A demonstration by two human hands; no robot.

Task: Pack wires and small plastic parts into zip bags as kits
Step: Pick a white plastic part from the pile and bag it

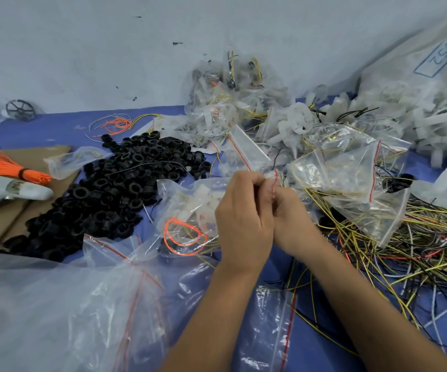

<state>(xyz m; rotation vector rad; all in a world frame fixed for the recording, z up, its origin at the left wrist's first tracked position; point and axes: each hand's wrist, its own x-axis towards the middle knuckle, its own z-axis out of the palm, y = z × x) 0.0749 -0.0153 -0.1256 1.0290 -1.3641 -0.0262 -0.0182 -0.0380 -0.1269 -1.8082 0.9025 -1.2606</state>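
Many filled clear zip bags (233, 103) lie far; your left hand (243, 216) and right hand (289, 218) pinch another filled clear bag's red zip (273, 183); tangled yellow wires (405, 242) remain right.

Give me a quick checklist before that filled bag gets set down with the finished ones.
1. Both hands pinch the red zip strip: left hand and right hand meet there: ok.
2. Orange wire loop inside the clear zip bag: ok.
3. White plastic parts inside: ok.
4. Black ring inside: cannot tell.
5. Zip fully sealed: cannot tell, fingers cover it.
6. Heap of finished bags at the wall has room: ok.
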